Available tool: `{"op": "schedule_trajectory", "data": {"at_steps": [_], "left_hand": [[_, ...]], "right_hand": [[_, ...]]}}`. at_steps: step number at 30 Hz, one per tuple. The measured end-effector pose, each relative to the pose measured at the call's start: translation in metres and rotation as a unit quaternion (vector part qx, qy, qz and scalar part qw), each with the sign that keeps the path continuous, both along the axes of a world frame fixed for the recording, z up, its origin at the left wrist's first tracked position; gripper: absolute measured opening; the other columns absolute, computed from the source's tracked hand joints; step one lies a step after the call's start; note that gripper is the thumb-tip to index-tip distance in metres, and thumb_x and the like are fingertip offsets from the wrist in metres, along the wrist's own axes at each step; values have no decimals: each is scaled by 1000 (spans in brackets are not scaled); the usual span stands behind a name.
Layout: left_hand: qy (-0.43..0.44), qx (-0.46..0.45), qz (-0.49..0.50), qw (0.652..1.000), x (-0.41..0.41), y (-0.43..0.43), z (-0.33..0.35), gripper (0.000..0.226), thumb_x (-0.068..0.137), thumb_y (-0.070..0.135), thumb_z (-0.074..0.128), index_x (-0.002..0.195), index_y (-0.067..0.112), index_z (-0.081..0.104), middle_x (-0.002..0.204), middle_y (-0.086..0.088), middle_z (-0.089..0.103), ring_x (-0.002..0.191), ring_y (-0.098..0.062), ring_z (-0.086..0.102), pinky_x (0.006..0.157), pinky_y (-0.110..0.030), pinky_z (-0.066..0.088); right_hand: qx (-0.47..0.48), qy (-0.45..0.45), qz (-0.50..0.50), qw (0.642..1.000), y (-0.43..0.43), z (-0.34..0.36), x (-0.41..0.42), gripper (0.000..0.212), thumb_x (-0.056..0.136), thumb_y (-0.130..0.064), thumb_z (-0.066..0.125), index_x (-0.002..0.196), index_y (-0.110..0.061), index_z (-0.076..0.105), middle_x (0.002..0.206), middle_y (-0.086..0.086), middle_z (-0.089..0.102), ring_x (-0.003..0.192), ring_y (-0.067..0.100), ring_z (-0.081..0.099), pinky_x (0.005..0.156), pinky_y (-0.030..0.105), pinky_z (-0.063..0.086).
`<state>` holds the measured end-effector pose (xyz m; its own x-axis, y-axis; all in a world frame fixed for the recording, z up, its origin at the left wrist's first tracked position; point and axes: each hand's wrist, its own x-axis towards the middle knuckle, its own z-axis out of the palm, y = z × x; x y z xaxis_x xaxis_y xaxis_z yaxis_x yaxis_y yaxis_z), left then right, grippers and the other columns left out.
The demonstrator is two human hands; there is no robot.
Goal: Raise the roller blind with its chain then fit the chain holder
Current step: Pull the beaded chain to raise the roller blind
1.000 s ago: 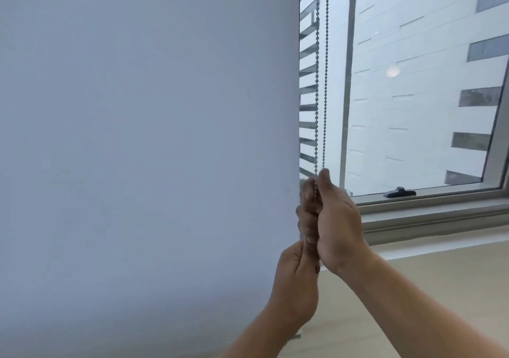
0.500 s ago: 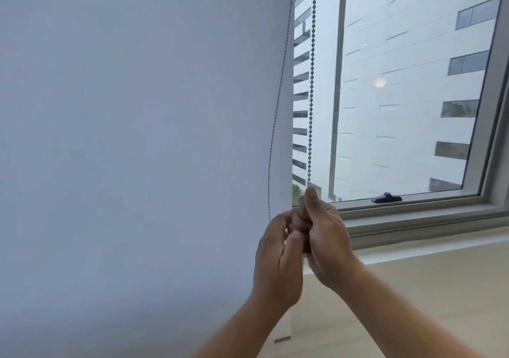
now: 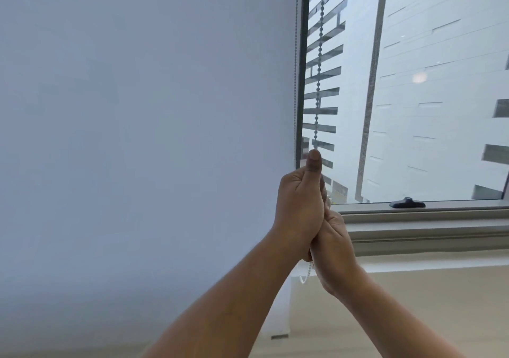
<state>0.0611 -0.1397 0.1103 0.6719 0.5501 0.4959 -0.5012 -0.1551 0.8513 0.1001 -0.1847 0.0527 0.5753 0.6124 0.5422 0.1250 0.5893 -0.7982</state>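
**Operator:** Currently, where is the chain (image 3: 319,62) and how is it held?

**Technician:** It hangs along the right edge of the roller blind (image 3: 143,126), in front of the window glass. One strand runs straight down to the left hand (image 3: 298,206), whose thumb stands upright against it. The left fingers are curled tight into a fist around the strand. The right hand (image 3: 334,247) sits directly below, touching the left, also closed around the chain. A short white loop end (image 3: 304,276) shows just beneath the two hands.

**Operator:** And the second strand?

**Technician:** A fainter line follows the blind's right edge, apart from the gripped strand. Whether it is the return strand cannot be confirmed.

**Operator:** What is the blind's status?

**Technician:** It covers the left pane fully. Judged from that, raising is at an early stage, and the chain holder is not in view.

**Operator:** How is the pull done well?

**Technician:** Pull straight down, in line with the strand, not out toward the body; an angled pull may cause the beads to skip at the clutch. Keep one fist closed while the other moves up. Use short, even strokes. Keep clear of the window handle (image 3: 407,202) on the lower frame.
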Motion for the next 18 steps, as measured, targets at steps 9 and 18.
{"op": "schedule_trajectory", "data": {"at_steps": [9, 18], "left_hand": [[10, -55, -31, 998, 10, -11, -50, 58, 91, 59, 48, 50, 20, 31, 43, 1, 29, 37, -14, 33, 41, -21, 32], [106, -61, -71, 990, 8, -23, -82, 60, 96, 58, 39, 50, 20, 36, 42, 3, 32, 37, -15, 36, 46, -26, 35]], "right_hand": [[9, -10, -46, 999, -9, -49, 9, 39, 82, -4, 41, 53, -19, 63, 47, -8, 55, 45, 5, 50, 44, 17, 40], [-15, 71, -64, 995, -26, -105, 7, 39, 98, 0, 42, 67, -12, 63, 49, -6, 54, 44, 2, 48, 44, 13, 40]]}}
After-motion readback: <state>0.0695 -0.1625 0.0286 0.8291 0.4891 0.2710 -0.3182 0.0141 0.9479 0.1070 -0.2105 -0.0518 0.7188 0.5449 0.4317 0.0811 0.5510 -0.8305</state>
